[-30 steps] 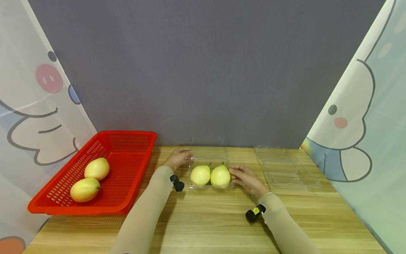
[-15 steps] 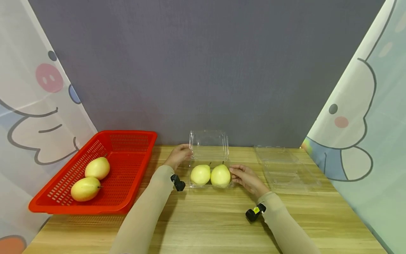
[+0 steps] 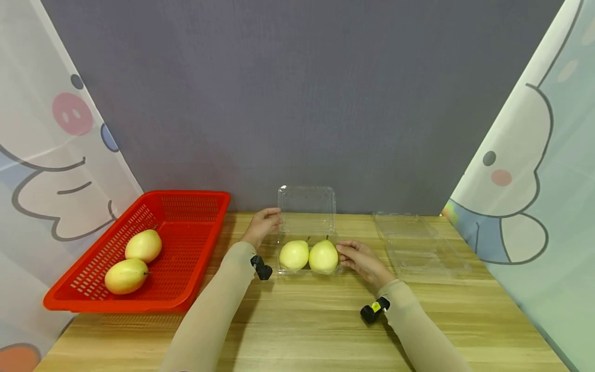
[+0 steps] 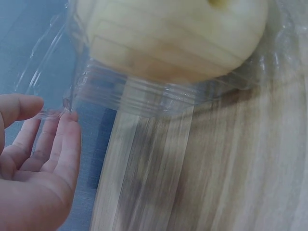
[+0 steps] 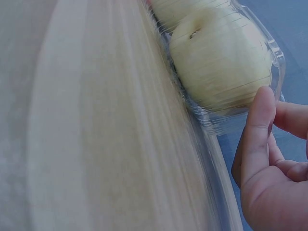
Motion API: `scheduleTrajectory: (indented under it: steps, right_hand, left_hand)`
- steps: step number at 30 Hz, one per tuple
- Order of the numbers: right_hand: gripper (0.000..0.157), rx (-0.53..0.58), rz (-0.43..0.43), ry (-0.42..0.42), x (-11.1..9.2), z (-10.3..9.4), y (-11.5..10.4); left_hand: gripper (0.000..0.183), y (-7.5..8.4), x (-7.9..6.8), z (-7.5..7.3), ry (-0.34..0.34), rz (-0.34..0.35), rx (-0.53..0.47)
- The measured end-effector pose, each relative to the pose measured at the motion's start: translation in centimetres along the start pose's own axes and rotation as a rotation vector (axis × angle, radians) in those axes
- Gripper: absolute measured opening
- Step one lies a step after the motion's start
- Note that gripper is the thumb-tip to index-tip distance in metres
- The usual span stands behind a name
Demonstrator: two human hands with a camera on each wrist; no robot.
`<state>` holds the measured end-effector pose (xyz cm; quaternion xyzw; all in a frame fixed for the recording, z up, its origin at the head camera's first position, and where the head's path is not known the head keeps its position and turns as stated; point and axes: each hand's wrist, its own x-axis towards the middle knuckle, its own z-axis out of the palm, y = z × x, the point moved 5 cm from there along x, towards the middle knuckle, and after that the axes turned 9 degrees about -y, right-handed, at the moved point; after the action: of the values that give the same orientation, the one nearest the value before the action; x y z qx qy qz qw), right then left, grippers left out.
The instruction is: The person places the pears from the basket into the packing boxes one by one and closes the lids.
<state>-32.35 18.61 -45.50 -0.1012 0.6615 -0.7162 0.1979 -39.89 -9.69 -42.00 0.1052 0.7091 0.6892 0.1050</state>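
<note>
Holding a clear box [image 3: 290, 236] by both sides

Left hand [image 3: 263, 226] pinches its edge by the raised lid [image 3: 308, 202] — right hand [image 3: 364, 262] pinches the base's rim [image 5: 280, 72]. Two pears [image 3: 294, 255] sit side by side inside, on the bench [image 3: 302, 330].

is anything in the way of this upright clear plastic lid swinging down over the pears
Nothing visible stands between the upright clear plastic lid and the two round yellow pears in front of it. The left hand is at the lid's left edge; the right hand is beside the pears.
</note>
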Motion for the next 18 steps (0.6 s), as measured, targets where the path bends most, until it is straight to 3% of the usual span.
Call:
scheduleTrajectory:
  steps: [8,18]
  right_hand:
    - [0.045,0.016,-0.057,-0.040,-0.08,0.13,-0.13]
    - [0.046,0.012,0.002,0.005,0.03,0.08,-0.01]
  left_hand:
    - [0.047,0.35,-0.24,0.06,0.026,0.017,-0.017]
    - [0.042,0.50,-0.54,0.06,0.076,0.023,-0.012]
